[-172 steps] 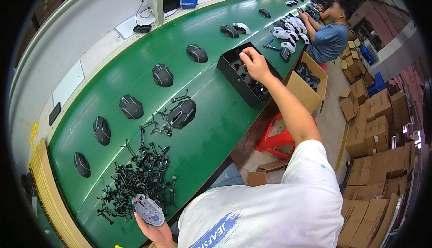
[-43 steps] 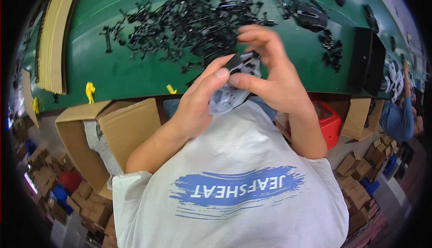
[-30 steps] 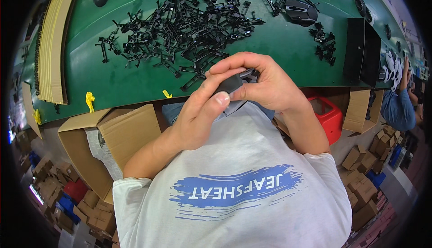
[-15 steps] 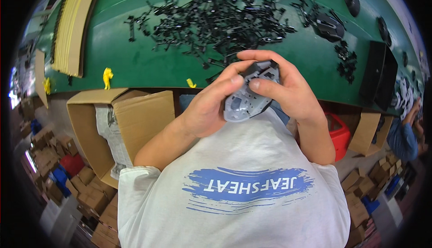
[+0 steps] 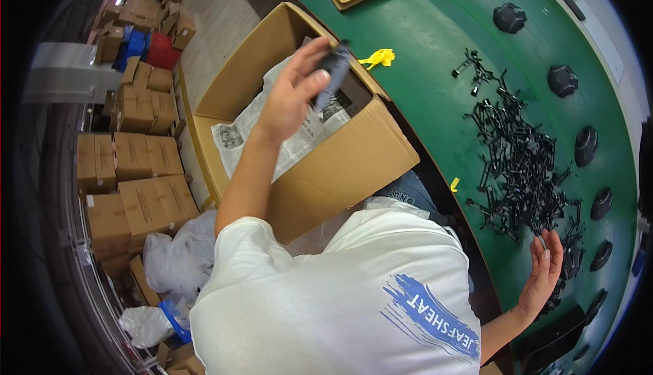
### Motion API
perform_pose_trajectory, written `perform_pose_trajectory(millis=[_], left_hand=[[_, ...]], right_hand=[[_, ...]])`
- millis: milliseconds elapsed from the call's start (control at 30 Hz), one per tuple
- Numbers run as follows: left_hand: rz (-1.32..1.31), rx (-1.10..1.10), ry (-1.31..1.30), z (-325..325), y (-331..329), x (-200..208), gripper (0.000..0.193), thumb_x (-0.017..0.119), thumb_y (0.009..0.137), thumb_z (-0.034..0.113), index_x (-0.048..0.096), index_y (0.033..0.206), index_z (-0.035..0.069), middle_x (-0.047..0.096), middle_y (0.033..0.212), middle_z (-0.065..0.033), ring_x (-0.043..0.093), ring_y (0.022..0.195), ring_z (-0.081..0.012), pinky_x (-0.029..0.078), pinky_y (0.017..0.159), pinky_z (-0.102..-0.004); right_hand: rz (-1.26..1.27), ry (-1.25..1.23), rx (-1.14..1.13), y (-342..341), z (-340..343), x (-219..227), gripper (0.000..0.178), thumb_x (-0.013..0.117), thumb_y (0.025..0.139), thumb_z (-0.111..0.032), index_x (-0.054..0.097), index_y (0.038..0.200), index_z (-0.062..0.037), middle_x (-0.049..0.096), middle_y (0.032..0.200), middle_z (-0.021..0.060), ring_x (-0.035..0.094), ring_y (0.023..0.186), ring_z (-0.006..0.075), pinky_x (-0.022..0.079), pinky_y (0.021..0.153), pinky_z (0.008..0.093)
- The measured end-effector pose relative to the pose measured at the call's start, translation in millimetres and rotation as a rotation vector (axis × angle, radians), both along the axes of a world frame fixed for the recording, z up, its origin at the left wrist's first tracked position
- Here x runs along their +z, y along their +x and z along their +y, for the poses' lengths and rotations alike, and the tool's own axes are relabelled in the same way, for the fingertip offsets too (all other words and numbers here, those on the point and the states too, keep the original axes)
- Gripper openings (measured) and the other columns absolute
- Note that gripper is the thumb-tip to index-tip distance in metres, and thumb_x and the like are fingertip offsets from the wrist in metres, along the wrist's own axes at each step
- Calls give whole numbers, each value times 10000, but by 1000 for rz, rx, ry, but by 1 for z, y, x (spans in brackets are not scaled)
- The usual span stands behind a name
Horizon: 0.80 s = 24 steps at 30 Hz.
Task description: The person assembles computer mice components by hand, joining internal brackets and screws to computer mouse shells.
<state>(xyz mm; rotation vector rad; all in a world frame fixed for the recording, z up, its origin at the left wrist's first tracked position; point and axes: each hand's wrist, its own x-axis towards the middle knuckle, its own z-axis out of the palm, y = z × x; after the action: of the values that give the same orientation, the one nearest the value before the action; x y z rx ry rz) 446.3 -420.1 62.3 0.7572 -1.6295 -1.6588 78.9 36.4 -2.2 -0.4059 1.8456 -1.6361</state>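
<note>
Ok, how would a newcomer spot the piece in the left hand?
Find the big open carton beside the green table. Over its newspaper lining, the left hand grips a mouse-shaped shell, blurred here. Unlike the black mice lying on the table, it is held in the air and shows grey.

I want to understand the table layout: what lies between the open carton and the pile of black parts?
In the head view: green table, with a crumpled yellow piece and a small yellow scrap near its edge.
</note>
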Motion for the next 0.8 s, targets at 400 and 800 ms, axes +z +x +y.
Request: perform_pose_trajectory(millis=[400, 800], left_hand=[[-1215, 453, -921, -216, 79, -209, 580, 748, 789, 130, 637, 1342, -4, 617, 1410, -272, 553, 1354, -440, 442, 1154, -499], [-160, 704, -566, -184, -21, -117, 317, 659, 991, 21, 583, 1296, -27, 663, 1270, -172, 669, 1114, -264, 583, 984, -394]], right_hand=[[119, 72, -38, -15, 6, 12, 446, 617, 1067, -167, 562, 1473, 10, 631, 1439, 158, 623, 1299, 254, 451, 1156, 405], [471, 731, -545, 10, 105, -3, 362, 728, 992, -192, 692, 1322, -47, 723, 1263, 147, 686, 1173, 261, 509, 1035, 372]])
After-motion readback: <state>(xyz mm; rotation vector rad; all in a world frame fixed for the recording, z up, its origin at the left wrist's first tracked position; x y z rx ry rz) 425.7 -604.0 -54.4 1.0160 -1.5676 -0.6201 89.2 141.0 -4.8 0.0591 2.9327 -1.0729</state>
